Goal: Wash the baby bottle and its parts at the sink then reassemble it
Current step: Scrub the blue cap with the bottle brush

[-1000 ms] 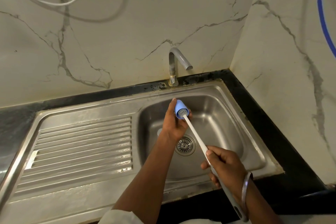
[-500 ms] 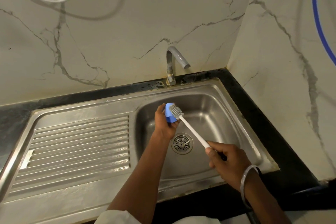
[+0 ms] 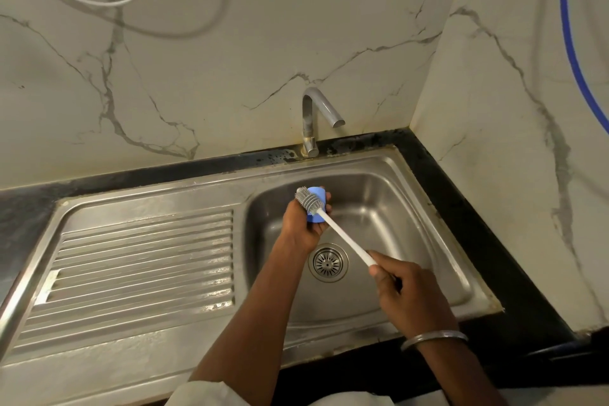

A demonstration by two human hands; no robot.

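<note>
My left hand (image 3: 301,226) grips a small blue bottle part (image 3: 319,197), a cap-like cylinder, above the steel sink basin (image 3: 379,208). My right hand (image 3: 407,295) holds the white handle of a bottle brush (image 3: 342,236). The brush's grey bristled head (image 3: 308,199) lies across the outside of the blue part, against its near side. The rest of the bottle is not in view.
The tap (image 3: 316,119) stands behind the basin with no water running. A ribbed steel drainboard (image 3: 138,267) lies to the left. The drain strainer (image 3: 328,262) sits under my hands. Marble walls close in behind and on the right; a black counter edge (image 3: 478,224) borders the sink.
The brush head came out of the blue part's opening and now lies along its outside. My right hand slid up the handle and both hands shifted slightly left.
</note>
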